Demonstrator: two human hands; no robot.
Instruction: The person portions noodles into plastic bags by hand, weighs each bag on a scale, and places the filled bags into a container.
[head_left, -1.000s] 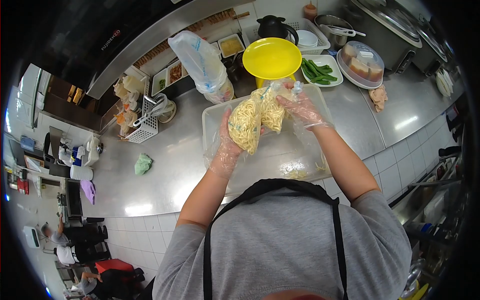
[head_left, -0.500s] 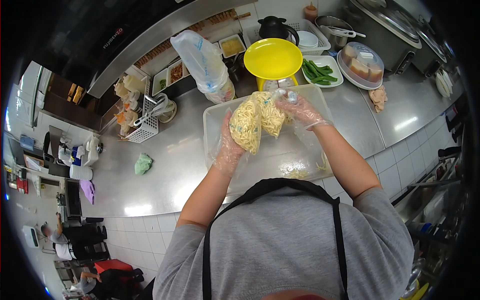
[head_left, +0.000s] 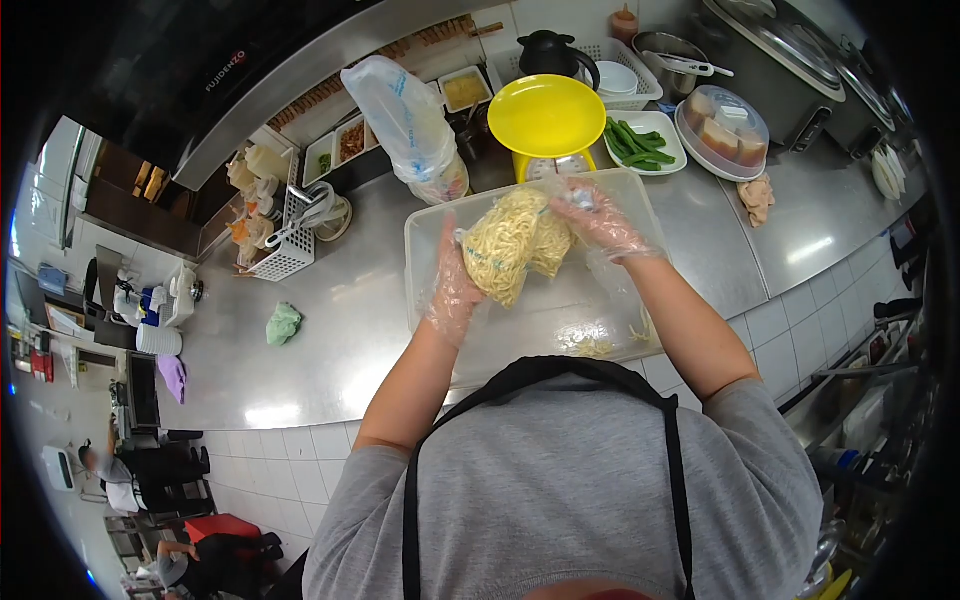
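Two clear plastic bags of pale yellow noodles hang between my gloved hands, above a translucent plastic tub (head_left: 420,250). The nearer noodle bag (head_left: 500,255) rests in my left hand (head_left: 455,280), whose fingers curve along its left side. Partly hidden behind it is the second noodle bag (head_left: 552,247). My right hand (head_left: 600,220) is closed on gathered plastic at the upper right of the bags; which bag this plastic belongs to is hard to make out. A few loose noodles (head_left: 592,348) lie on the tub floor.
Behind the tub stand a yellow weighing scale (head_left: 545,115), a tall plastic bag (head_left: 405,130) and a plate of green peppers (head_left: 640,143). Rightward is a covered dish (head_left: 722,130). On the left sit a white basket (head_left: 285,245) and a green crumpled cloth (head_left: 284,324). Other people stand far left.
The nearer noodle bag has turned and tilted to the right, covering more of the bag behind. Both hands stay in nearly the same place.
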